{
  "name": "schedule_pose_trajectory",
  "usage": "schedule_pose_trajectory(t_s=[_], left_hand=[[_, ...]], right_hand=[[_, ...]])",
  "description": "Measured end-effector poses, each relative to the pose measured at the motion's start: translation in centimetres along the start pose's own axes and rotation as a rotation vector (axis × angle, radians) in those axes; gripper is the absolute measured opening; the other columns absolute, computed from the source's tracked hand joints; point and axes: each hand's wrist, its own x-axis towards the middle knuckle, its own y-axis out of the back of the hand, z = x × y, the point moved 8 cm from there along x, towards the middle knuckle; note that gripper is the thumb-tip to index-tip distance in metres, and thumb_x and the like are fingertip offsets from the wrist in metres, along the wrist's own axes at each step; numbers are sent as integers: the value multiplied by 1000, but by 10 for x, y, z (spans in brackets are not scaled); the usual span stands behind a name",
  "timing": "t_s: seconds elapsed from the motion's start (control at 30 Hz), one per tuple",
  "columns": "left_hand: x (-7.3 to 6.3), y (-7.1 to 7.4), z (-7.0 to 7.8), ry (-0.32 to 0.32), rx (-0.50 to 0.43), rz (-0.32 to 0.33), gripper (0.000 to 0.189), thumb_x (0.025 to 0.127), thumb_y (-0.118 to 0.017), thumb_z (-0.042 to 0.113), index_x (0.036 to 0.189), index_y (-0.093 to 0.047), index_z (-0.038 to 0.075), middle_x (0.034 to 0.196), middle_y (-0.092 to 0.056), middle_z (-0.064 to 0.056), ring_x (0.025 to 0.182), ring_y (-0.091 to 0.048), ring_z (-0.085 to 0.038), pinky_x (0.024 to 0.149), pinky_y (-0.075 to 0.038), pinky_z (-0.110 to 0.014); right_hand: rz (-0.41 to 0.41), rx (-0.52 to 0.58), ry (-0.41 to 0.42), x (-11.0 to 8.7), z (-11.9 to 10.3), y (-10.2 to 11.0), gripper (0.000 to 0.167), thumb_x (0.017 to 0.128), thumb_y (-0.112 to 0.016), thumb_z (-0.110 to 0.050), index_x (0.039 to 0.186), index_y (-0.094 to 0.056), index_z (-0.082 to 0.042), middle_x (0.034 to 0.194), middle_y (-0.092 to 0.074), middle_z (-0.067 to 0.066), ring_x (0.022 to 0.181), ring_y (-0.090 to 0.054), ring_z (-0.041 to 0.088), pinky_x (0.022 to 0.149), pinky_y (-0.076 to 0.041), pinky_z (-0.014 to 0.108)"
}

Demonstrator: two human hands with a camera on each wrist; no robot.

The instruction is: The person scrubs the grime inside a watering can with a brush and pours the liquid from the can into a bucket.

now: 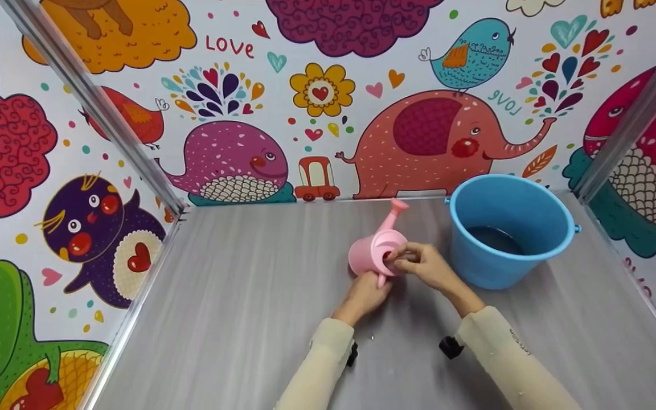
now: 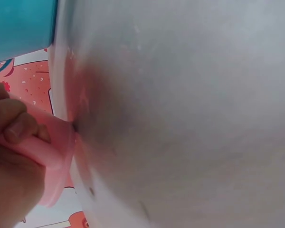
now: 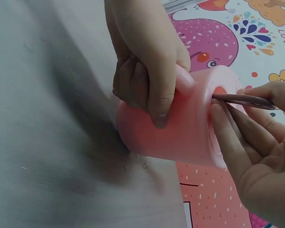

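Note:
A pink toy watering can (image 1: 364, 255) is tilted on its side above the grey table, its spout pointing toward the back wall. My left hand (image 1: 364, 296) grips its handle, the fingers curled round it in the left wrist view. At the can's round opening, my right hand (image 1: 425, 265) pinches a thin, dark, stick-like thing (image 3: 247, 100), whose far end goes into the can. A bit of red shows inside the opening. I cannot tell what kind of thing the stick is.
A blue bucket (image 1: 504, 273) stands right of the can, with a dark patch at its bottom. Small drops (image 1: 372, 337) lie on the grey table (image 1: 237, 296). Walls with cartoon animals (image 1: 328, 114) and metal frame posts (image 1: 100, 108) enclose the back and sides.

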Motion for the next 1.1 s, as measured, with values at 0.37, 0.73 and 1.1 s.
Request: schedule_pose_trajectory(t_s=[0.37,0.73,1.1], left_hand=[[2,3,-6,41,-15,-7,39,91,-63,17,60,-40,16,56,-31,10,53,-32,-8,52,-28,-23],[3,3,-6,39,-10,-14,36,93,-61,18,62,-41,17,59,-36,9,55,-35,-8,55,-34,-24],[4,2,-5,49,-42,-12,26,90,-62,14,67,-49,13,63,-43,6,59,-41,-10,58,-38,-25]], right_hand=[[124,245,-269,-14,7,22,29,97,-59,-10,118,-62,10,99,-71,1,89,-71,11,83,-58,26],[176,323,-363,-16,13,18,30,98,-60,-14,121,-62,6,101,-71,1,93,-71,14,86,-57,25],[185,301,-254,-8,11,-7,37,95,-66,-15,124,-62,9,112,-72,12,101,-72,16,91,-55,30]])
